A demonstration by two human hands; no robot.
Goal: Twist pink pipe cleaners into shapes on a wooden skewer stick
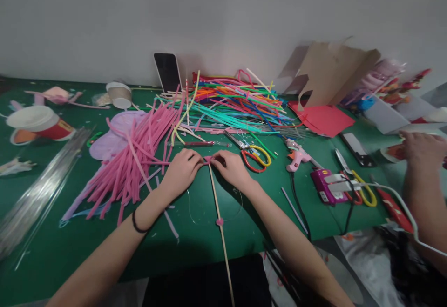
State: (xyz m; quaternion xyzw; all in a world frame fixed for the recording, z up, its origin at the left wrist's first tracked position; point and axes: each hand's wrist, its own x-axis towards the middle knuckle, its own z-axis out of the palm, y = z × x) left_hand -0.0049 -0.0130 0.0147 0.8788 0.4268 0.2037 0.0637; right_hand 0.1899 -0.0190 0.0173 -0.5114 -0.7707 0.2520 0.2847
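pink stems [141,156] crowded my left. my left hand [182,170] pinched a pink strip [207,159] at the top of a stick [214,190]; a small pink piece [220,222] already sat lower down — the strip looked unfinished. my right hand [231,168] pinched the strip's other side. bare bench [195,237] ran to the near edge — scissors [245,147] lay close past that hand.

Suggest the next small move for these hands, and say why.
Perhaps wind the pink strip around the stick: the left hand and right hand pinch it from either side, right at the stick's far end, and a small pink piece already sits lower on the stick.
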